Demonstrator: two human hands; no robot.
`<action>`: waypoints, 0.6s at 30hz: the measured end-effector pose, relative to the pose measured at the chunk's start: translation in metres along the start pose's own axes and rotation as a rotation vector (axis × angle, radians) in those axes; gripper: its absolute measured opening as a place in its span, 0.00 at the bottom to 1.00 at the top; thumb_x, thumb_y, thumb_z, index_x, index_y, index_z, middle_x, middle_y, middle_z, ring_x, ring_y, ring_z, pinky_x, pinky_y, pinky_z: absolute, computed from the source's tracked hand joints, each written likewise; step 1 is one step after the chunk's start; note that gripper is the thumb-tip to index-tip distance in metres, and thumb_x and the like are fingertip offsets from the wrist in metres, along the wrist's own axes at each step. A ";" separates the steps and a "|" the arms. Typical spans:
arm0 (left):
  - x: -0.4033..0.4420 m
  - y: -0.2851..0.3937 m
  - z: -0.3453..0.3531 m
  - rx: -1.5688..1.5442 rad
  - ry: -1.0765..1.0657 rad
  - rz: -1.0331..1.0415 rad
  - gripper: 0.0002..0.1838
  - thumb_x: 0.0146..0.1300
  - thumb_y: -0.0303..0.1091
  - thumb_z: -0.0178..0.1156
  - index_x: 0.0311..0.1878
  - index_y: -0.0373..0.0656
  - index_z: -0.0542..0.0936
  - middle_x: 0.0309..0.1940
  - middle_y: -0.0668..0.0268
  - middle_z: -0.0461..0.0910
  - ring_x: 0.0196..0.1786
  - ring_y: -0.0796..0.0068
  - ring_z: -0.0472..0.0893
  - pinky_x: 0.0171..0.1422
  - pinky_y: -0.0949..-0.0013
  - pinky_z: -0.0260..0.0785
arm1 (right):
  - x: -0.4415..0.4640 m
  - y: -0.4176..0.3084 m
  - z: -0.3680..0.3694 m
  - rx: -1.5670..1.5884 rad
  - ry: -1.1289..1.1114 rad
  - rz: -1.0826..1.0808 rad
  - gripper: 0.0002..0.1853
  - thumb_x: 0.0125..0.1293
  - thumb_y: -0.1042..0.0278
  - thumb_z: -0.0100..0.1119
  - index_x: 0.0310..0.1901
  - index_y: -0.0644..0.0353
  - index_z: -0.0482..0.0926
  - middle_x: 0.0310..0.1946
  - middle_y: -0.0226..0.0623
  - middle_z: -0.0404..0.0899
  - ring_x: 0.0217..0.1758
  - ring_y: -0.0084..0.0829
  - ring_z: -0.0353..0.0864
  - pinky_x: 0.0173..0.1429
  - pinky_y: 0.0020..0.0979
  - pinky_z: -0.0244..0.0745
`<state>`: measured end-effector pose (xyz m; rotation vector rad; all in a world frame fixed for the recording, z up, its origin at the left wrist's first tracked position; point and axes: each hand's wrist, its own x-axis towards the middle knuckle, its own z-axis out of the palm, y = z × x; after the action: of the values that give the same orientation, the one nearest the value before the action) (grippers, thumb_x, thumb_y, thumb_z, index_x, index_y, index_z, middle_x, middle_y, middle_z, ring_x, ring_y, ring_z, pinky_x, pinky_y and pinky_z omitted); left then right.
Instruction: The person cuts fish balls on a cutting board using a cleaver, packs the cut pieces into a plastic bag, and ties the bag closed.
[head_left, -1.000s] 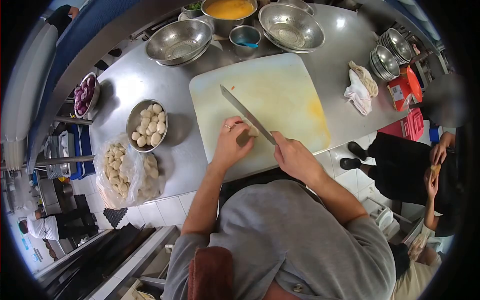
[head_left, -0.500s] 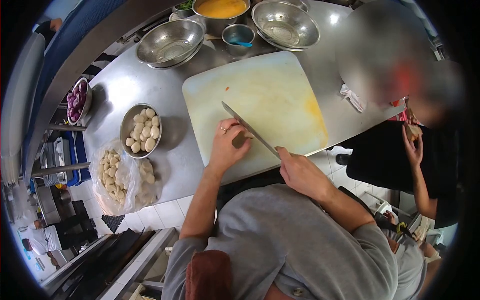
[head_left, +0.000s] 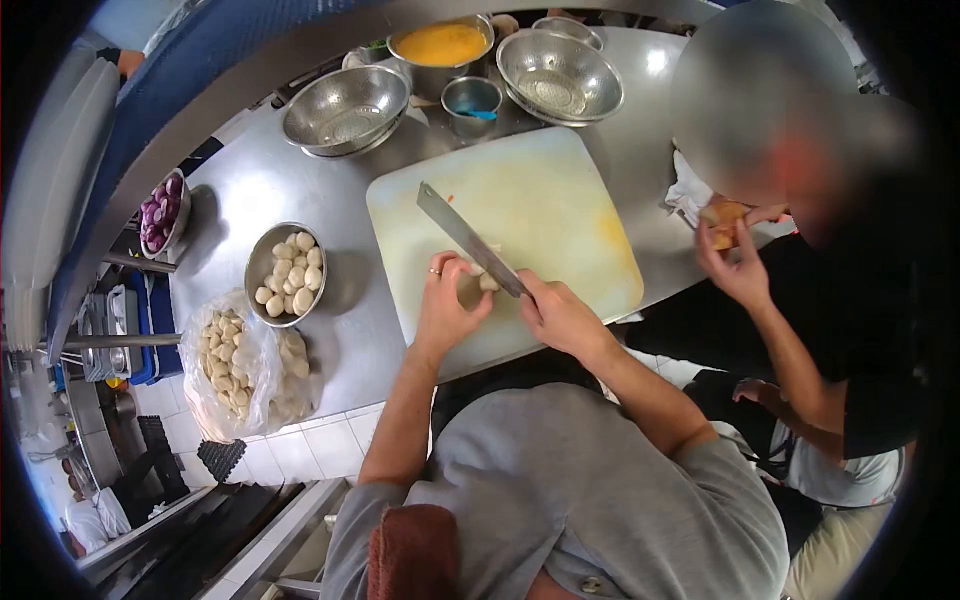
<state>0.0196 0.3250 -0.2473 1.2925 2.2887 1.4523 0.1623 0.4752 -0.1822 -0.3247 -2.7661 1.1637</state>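
My right hand (head_left: 560,317) is closed around the handle of a large kitchen knife (head_left: 458,228), whose broad blade points up and left over the cutting board (head_left: 550,210). With curled fingers, my left hand (head_left: 447,300) holds a small pale rounded piece (head_left: 487,281) on the board, right beside the blade. Its kind I cannot make out; the fingers partly hide it. A thin pale bit (head_left: 494,247) lies just beyond the blade, and a tiny orange scrap sits further up. To the left stands a metal bowl (head_left: 250,292) of similar pale rounded pieces (head_left: 295,270).
A plastic bag (head_left: 262,365) of pale pieces rests at the table's near left edge. Purple onions (head_left: 158,215) fill a bowl further left. Colanders (head_left: 345,105), a pot of orange liquid (head_left: 440,45) and a small metal cup (head_left: 470,97) line the back. Another person's hand (head_left: 740,265) holds food at right.
The knife and my right hand have shifted left, and more of the blade's flat side shows. A pale bit now lies beyond the blade. The other person's hand has moved over the table.
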 end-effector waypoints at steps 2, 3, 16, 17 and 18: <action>0.001 0.001 0.001 0.042 0.024 -0.007 0.31 0.48 0.28 0.72 0.57 0.39 0.72 0.57 0.47 0.70 0.64 0.47 0.70 0.65 0.52 0.67 | 0.003 -0.018 -0.020 0.100 0.010 0.050 0.17 0.65 0.76 0.54 0.55 0.67 0.69 0.26 0.60 0.79 0.31 0.59 0.82 0.37 0.55 0.75; 0.001 0.001 0.000 0.044 0.039 0.025 0.31 0.48 0.28 0.72 0.57 0.39 0.72 0.57 0.47 0.70 0.64 0.47 0.70 0.65 0.52 0.67 | 0.005 -0.020 -0.023 0.084 0.034 0.030 0.17 0.65 0.76 0.54 0.55 0.67 0.69 0.26 0.60 0.79 0.31 0.59 0.82 0.37 0.55 0.75; 0.025 -0.026 0.009 0.286 -0.025 0.270 0.04 0.58 0.26 0.63 0.36 0.39 0.82 0.43 0.56 0.81 0.53 0.51 0.76 0.58 0.49 0.69 | -0.016 -0.020 -0.027 0.109 0.139 0.145 0.14 0.70 0.66 0.52 0.54 0.62 0.71 0.30 0.57 0.81 0.36 0.61 0.82 0.42 0.56 0.73; 0.023 -0.027 0.002 0.313 0.049 0.268 0.04 0.56 0.25 0.63 0.36 0.38 0.82 0.42 0.56 0.81 0.51 0.51 0.76 0.56 0.50 0.70 | -0.019 -0.023 -0.032 0.120 0.135 0.133 0.14 0.70 0.66 0.52 0.54 0.62 0.71 0.30 0.57 0.81 0.36 0.61 0.82 0.42 0.56 0.73; 0.021 -0.030 -0.004 0.336 0.126 0.271 0.05 0.55 0.24 0.64 0.36 0.38 0.81 0.40 0.56 0.80 0.49 0.51 0.76 0.55 0.50 0.71 | -0.022 -0.026 -0.032 0.135 0.119 0.170 0.15 0.70 0.66 0.52 0.54 0.62 0.71 0.31 0.58 0.82 0.36 0.60 0.82 0.42 0.55 0.74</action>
<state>-0.0134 0.3328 -0.2621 1.7054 2.6101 1.2910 0.1859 0.4740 -0.1421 -0.6035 -2.5842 1.3145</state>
